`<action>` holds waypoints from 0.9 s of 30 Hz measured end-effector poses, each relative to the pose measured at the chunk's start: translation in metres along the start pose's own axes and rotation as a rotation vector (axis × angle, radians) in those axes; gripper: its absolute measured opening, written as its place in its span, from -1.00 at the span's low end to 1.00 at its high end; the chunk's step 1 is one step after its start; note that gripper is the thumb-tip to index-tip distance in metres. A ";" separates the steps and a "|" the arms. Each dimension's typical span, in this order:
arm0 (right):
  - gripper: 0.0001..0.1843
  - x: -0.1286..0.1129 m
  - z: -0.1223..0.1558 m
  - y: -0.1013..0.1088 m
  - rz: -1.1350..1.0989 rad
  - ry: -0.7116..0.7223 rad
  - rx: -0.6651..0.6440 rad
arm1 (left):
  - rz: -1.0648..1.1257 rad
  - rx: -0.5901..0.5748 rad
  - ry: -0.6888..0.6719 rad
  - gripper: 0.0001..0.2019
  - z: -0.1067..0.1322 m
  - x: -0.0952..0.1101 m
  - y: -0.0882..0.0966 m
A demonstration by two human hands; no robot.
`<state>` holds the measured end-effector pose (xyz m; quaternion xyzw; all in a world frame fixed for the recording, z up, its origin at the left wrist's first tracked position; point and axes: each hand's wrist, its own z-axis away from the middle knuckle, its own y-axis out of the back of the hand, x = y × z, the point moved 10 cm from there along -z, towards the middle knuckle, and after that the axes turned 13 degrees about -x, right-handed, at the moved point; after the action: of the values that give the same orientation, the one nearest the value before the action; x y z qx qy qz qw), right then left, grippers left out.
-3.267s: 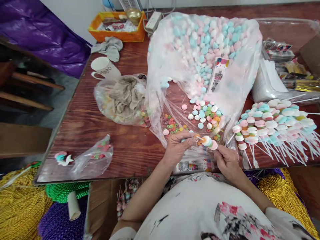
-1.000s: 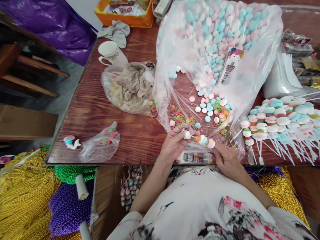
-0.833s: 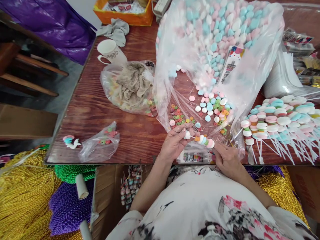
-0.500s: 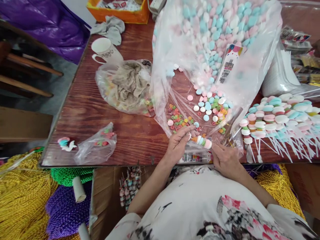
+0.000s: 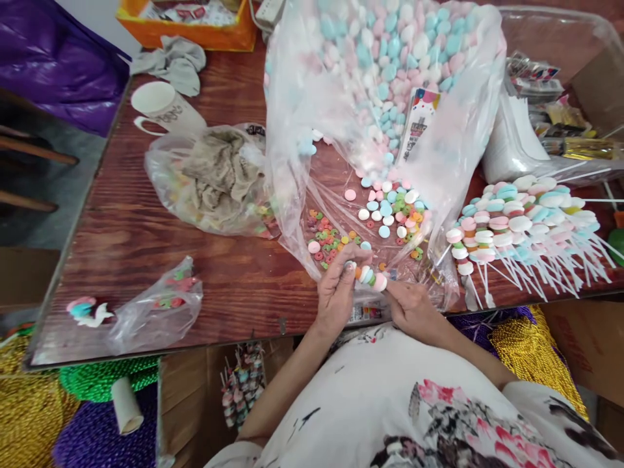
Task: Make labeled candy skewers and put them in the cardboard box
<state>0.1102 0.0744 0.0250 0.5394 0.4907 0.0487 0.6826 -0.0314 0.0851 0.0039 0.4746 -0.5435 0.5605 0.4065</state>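
A candy skewer [image 5: 369, 277], threaded with white, blue, green, orange and pink pieces, spans the gap between my hands near the table's front edge. My right hand [image 5: 412, 304] is closed at its pink end, where the fingers hide the stick. At the opposite end, the fingers of my left hand [image 5: 336, 292] pinch together around a white piece. Just beyond them, small coloured rings [image 5: 329, 235] and round pastel pieces [image 5: 385, 208] lie loose on the plastic of a large clear bag [image 5: 287, 162], which is heaped with more pastel pieces.
Finished-looking skewers [image 5: 517, 224] are piled at the right, sticks towards me. Leftwards lie a small clear bag [image 5: 156, 305], a bag with a brown cloth [image 5: 214, 172] and a white mug [image 5: 163, 107]. An orange box [image 5: 195, 32] stands behind.
The view has shifted, so the table's contents appear further left. Both hands stay at the skewer, and my left fingers now sit closer around its end.
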 end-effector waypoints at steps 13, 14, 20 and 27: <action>-0.75 0.005 -0.006 0.008 -0.055 -0.021 0.033 | -0.070 -0.013 0.067 -0.71 0.001 -0.008 0.002; -0.77 0.002 -0.009 0.005 -0.029 -0.009 0.009 | -0.058 -0.010 0.071 -0.71 -0.001 -0.008 0.001; -0.82 0.013 0.008 0.038 0.125 -0.107 0.099 | 0.166 -0.027 0.033 -0.56 -0.017 0.011 -0.005; -0.79 0.070 0.088 0.189 0.492 -0.521 0.533 | -0.031 0.145 -0.047 -0.71 -0.010 0.045 0.040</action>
<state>0.2971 0.1336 0.1245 0.7914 0.1548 -0.0557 0.5888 -0.0810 0.0894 0.0391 0.5243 -0.5032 0.5808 0.3669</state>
